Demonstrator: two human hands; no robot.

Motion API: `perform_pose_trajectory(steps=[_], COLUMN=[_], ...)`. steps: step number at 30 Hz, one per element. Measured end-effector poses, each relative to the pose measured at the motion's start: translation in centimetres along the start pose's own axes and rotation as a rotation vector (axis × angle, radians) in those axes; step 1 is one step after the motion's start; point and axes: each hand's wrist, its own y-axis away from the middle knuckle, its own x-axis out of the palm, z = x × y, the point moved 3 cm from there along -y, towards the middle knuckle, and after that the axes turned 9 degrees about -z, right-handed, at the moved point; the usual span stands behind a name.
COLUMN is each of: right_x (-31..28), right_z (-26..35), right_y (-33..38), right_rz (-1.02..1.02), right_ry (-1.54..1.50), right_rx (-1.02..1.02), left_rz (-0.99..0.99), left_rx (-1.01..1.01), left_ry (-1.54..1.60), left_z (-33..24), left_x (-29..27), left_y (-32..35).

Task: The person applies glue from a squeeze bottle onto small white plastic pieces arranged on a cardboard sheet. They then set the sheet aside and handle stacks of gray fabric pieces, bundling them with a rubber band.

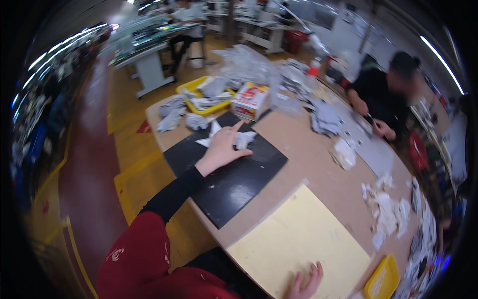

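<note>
At the far left of the worktop [299, 162], crumpled grey cloth [172, 112] lies beside a yellow basket [211, 110] of fabric. Just nearer, the left hand [221, 145] reaches over a black mat [241, 182]; its grip is spread wide, thumb and forefinger well apart. The pale pieces [245, 141] lie on the mat's far part, under and around that hand; whether the hidden fingers press on one, I cannot tell. For good handling, I would bring the fingertips in low at one edge and pinch lightly, since thin pieces probably crease or drag their neighbours. Farther off stands a red-and-white box [251, 101]. To the right and near, the right hand [304, 284] is over a pale yellow board [298, 234], fingers loosely bent, nothing visible in its grip; it seems free to steady work. Farther right lie white scraps [391, 212].
</note>
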Motion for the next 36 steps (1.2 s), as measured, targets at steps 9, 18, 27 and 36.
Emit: perform_pose_trajectory(steps=[9, 18, 27, 36], right_x=[-0.3, -10.8, -15.3, -10.9], right_z=[-1.6, -7.3, -14.7, -10.8], right_y=[-1.0, 3.5, 7.5, 5.5], right_rz=[-0.012, -0.575, -0.522, -0.767], right_ry=[-0.048, 0.225, 0.36, -0.945], right_rx=[-0.079, 0.281, 0.591, 0.725], left_rz=[-0.212, -0.193, -0.435, 0.245], left_rx=[0.19, 0.189, 0.226, 0.404], left_ry=[0.004, 0.012, 0.035, 0.439], left_z=[4.9, 6.8, -7.6, -19.3], left_x=[2.0, 3.0, 1.2, 7.0], left_y=[0.6, 0.5, 7.4, 17.0])
